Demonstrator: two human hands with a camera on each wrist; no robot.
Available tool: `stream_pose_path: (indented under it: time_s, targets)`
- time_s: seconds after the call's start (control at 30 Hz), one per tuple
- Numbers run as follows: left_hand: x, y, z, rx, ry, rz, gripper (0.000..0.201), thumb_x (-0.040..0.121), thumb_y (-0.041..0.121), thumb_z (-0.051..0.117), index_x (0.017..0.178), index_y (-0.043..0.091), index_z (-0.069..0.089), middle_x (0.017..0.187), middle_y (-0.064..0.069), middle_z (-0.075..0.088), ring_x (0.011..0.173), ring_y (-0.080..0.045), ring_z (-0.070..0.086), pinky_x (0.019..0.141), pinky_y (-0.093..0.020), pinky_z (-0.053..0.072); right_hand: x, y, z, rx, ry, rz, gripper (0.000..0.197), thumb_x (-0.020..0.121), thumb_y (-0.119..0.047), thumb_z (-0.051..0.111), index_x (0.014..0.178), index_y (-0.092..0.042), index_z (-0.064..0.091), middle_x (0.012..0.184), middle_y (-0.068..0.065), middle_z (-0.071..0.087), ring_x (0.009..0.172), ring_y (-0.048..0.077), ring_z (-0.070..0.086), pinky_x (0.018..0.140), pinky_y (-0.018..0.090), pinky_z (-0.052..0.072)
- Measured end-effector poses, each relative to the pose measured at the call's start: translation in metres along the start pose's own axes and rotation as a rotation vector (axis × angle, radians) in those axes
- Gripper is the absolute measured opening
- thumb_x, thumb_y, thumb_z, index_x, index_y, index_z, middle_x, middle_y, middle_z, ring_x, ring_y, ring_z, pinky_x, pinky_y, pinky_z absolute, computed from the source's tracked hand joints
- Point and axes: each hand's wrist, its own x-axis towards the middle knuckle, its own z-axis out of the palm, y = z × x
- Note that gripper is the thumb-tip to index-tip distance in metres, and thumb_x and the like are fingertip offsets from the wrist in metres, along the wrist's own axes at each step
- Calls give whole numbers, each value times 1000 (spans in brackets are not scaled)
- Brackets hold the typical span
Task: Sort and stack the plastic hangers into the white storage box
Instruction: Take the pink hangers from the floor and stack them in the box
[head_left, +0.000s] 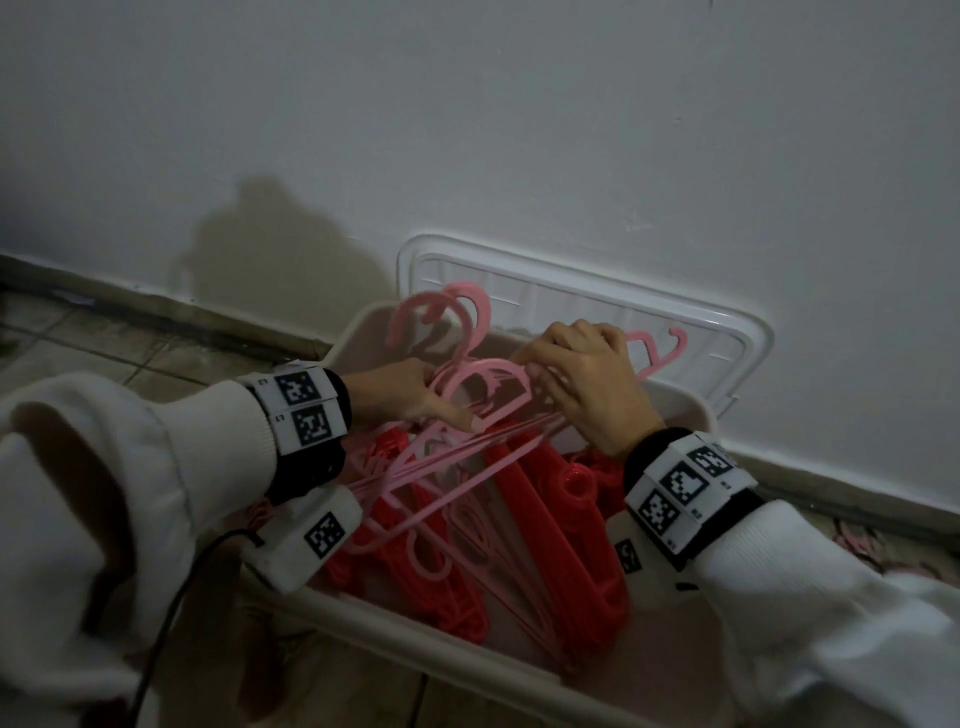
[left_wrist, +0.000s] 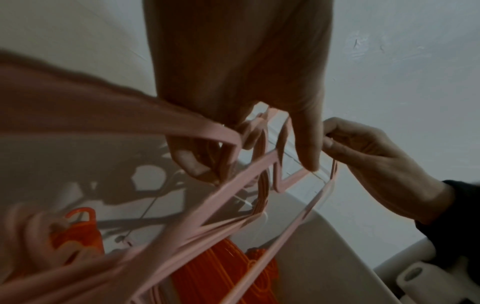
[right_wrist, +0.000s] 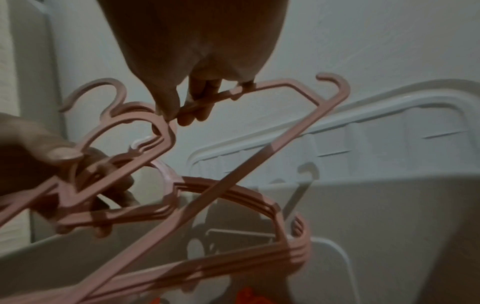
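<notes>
A white storage box (head_left: 670, 675) stands on the floor against the wall. Red hangers (head_left: 566, 525) lie stacked inside it. A bundle of pink hangers (head_left: 467, 384) is held above the box, hooks pointing toward the wall. My left hand (head_left: 410, 395) grips the bundle near its hooks, thumb on top; in the left wrist view its fingers (left_wrist: 192, 162) curl round the pink bars (left_wrist: 233, 185). My right hand (head_left: 587, 374) pinches a single pink hanger (right_wrist: 285, 86) by its shoulder, its hook (head_left: 670, 348) sticking out to the right.
The box's white lid (head_left: 597, 306) leans upright against the wall behind it. More pink hangers (head_left: 862, 540) lie on the tiled floor (head_left: 119, 343) at the right. A black cable (head_left: 171, 613) runs from my left wrist.
</notes>
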Motion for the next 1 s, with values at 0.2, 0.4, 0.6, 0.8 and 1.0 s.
stream_pose_path:
  time_s: [0.2, 0.4, 0.6, 0.8, 1.0]
  targets:
    - [2, 0, 1, -30, 56, 71, 37, 82, 23, 68, 110, -1, 63, 105, -21, 67, 88, -26, 60, 95, -47, 46, -11, 16, 12, 211, -143, 111, 48, 87, -39, 29, 100, -9, 64, 85, 7, 57, 80, 19, 46, 77, 35, 33]
    - [5, 4, 12, -86, 98, 100, 21, 89, 24, 59, 107, 17, 66, 110, 1, 67, 106, -17, 60, 105, -39, 40, -10, 6, 12, 330, -142, 163, 24, 84, -16, 46, 99, -1, 57, 92, 11, 56, 85, 18, 44, 72, 20, 26]
    - [3, 3, 10, -138, 104, 131, 26, 91, 25, 56, 114, 14, 62, 112, -6, 68, 103, -19, 63, 100, -39, 45, -6, 15, 29, 245, -176, 159, 36, 73, -7, 58, 109, -4, 55, 107, 13, 50, 99, 26, 45, 80, 18, 25]
    - [6, -4, 0, -138, 160, 102, 35, 88, 28, 60, 119, 11, 61, 116, -5, 67, 108, -20, 62, 102, -39, 44, -4, 11, 34, 136, -53, 179, 26, 62, -4, 53, 88, -10, 50, 87, 6, 48, 79, 22, 42, 72, 36, 40]
    - [9, -11, -12, -17, 202, 77, 30, 88, 27, 61, 116, 16, 64, 114, -3, 66, 106, -20, 61, 101, -36, 43, -5, -6, 51, 76, -617, 71, 11, 74, -17, 60, 74, -21, 50, 78, -3, 55, 77, 21, 53, 64, 22, 32]
